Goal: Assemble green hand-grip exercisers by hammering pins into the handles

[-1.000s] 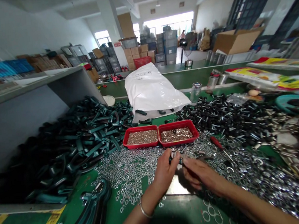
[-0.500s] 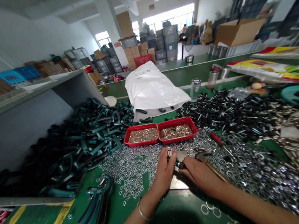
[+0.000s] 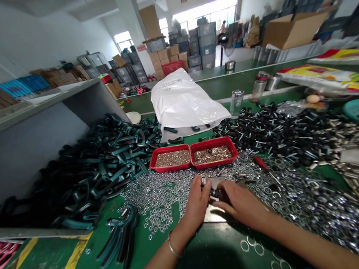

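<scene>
My left hand [image 3: 198, 202] is closed around a hand grip exerciser with a dark handle; its metal spring [image 3: 204, 180] shows above the thumb. My right hand [image 3: 241, 200] has its fingers closed on a black knob [image 3: 216, 193] at the exerciser's side, mostly hidden by the fingers. Both hands are over a metal plate [image 3: 213, 216] on the green table. A hammer [image 3: 246, 183] lies behind my right hand, partly covered by it. To the left lie several teal and black hand grips [image 3: 121, 235] with springs.
Two red trays [image 3: 170, 168] of small metal pins stand ahead. Small nuts [image 3: 158, 214] spread left, metal rings [image 3: 298, 212] right. Dark handles [image 3: 111, 153] heap at left, black knobs with screws [image 3: 268, 130] at right. A red-handled screwdriver [image 3: 261, 163] and a white bag [image 3: 185, 102] lie beyond.
My right hand has turned and shifted slightly, its fingers now covering more of the black knob and the hammer. My left hand keeps its hold. The whole view has shifted a little.
</scene>
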### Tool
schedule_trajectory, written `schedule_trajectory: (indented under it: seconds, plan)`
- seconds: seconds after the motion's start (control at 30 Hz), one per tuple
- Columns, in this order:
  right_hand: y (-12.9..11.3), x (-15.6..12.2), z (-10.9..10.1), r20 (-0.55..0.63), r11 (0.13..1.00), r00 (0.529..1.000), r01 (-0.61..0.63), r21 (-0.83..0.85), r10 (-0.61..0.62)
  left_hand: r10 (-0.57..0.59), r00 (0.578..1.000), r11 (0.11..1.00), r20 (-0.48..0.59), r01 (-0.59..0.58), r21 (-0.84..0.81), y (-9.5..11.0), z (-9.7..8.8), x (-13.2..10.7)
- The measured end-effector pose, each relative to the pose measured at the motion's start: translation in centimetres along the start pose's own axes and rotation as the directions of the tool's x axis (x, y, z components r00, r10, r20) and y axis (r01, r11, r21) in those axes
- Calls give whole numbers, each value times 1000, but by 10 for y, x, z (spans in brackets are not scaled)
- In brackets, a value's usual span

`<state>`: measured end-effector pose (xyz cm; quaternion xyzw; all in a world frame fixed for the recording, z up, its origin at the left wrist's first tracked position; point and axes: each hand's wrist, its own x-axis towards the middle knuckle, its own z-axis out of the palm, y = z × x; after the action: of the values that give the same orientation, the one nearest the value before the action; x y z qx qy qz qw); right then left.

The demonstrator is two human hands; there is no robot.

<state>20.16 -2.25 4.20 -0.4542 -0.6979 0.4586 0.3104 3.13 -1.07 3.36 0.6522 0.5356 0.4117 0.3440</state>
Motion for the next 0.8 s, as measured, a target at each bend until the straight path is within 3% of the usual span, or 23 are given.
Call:
schedule_trajectory:
  seconds: [0.07,0.13,0.2,0.27,0.37,0.43,0.47,0.53,0.6,0.67,0.73,0.8]
  plan:
    - [0,0,-1,-74,999,997,21,-35,-23,-53,998,999,-16,53,-14,0,2,-3]
    - [2,-1,1,46,992,997,-68,104,63,16,999,999,46,-15,-29,4,2,-8]
    - [4,-5,4,234,957,965,-176,231,121,102,989,995,112,-100,-22,9,2,-10]
    - [3,-8,4,290,969,951,-163,183,105,71,993,997,90,-72,11,9,3,-10]
    - [-2,-10,1,68,988,997,-14,-156,25,-65,998,997,6,65,45,1,7,-4]
    - [-4,-10,1,-44,957,999,8,-288,-22,-65,998,996,-3,65,60,-3,9,-2]
    - [-4,-10,3,-28,970,1000,-8,-243,1,-36,999,997,-7,36,73,-3,9,-2]
    - [-2,-11,8,143,992,984,-116,46,108,34,999,995,-12,-33,95,0,6,-3]
    - [0,-11,12,387,870,909,-311,382,155,95,995,991,0,-95,96,4,2,-4]
    - [1,-9,14,485,752,863,-413,514,143,116,993,990,14,-117,74,6,0,-6]
    - [0,-7,12,346,830,925,-313,461,157,69,998,997,-8,-68,41,2,1,-6]
    - [-2,-5,10,76,946,989,-146,289,130,-13,998,1000,-64,15,26,-3,4,-6]
